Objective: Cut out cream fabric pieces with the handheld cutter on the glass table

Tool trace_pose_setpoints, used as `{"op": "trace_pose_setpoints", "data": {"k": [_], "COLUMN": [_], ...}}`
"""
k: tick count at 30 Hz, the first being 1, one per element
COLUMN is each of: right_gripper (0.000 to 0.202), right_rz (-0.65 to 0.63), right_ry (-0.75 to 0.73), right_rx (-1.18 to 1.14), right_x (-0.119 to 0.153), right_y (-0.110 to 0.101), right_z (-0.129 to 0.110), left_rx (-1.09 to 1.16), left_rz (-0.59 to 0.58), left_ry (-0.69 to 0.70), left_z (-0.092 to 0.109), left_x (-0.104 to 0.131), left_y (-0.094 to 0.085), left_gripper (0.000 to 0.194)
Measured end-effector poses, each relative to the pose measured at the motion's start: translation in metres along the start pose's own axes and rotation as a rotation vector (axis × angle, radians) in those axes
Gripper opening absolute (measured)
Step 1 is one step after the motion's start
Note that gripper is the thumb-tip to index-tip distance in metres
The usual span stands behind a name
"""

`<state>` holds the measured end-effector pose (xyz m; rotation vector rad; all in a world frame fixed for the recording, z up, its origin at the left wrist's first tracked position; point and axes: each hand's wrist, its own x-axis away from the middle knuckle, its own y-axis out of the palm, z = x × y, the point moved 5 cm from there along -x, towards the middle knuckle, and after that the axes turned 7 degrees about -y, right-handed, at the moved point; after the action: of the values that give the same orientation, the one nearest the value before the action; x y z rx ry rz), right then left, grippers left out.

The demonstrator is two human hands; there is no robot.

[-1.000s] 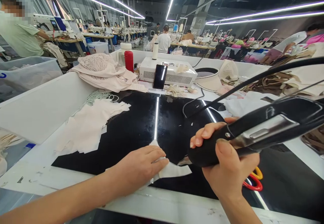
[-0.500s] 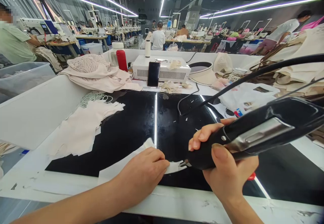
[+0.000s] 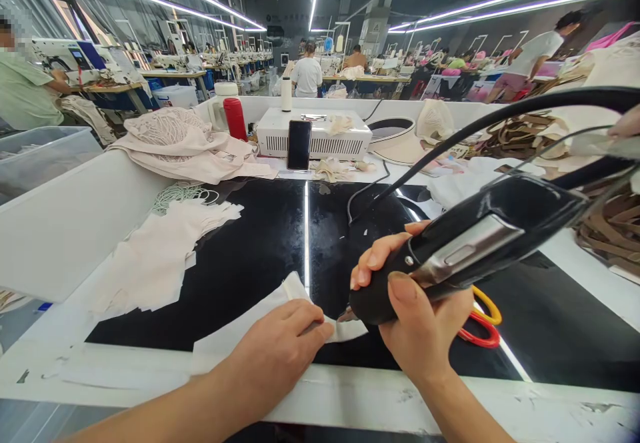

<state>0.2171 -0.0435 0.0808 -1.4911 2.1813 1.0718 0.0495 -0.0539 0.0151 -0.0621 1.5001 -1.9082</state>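
Note:
My left hand (image 3: 285, 336) rests on the black work surface with thumb and fingers closed on a white fabric piece (image 3: 235, 336). A narrow strip of that fabric runs out to the right, past my fingertips. My right hand (image 3: 420, 316) is wrapped round a black corded handheld tool (image 3: 465, 243) with a silver panel and a narrow metal tip. The tip meets the fabric strip just right of my left fingers. Beside my right wrist lie scissors with red and yellow handles (image 3: 483, 337), their blades hidden.
A stack of pale fabric pieces (image 3: 160, 249) lies left, with beige lace cloth (image 3: 175, 136) behind. A phone (image 3: 299, 144) leans on a white vented box (image 3: 345, 136). The tool's thick black cable (image 3: 440, 156) arches at right. Another person's hand (image 3: 627, 123) seems to show at the right edge.
My right hand and the tool have moved left, and the metal tip is further along the strip, closer to my left fingers. More of the scissors' handles shows.

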Motion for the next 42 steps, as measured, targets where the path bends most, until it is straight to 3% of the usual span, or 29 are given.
{"op": "trace_pose_setpoints", "data": {"k": [6, 42], "right_gripper": [0.036, 0.038], "right_rz": [-0.016, -0.010], "right_ry": [0.008, 0.010], "right_rx": [0.045, 0.050], "right_x": [0.0007, -0.0013], "right_y": [-0.0009, 0.0086], "right_z": [0.0012, 0.0061], "left_rx": [-0.004, -0.025], "left_rz": [0.020, 0.033], "left_ry": [0.005, -0.035], "left_z": [-0.0009, -0.0016], "left_x": [0.0021, 0.0027], "left_y": [0.0008, -0.0003], "left_gripper": [0.030, 0.034]}}
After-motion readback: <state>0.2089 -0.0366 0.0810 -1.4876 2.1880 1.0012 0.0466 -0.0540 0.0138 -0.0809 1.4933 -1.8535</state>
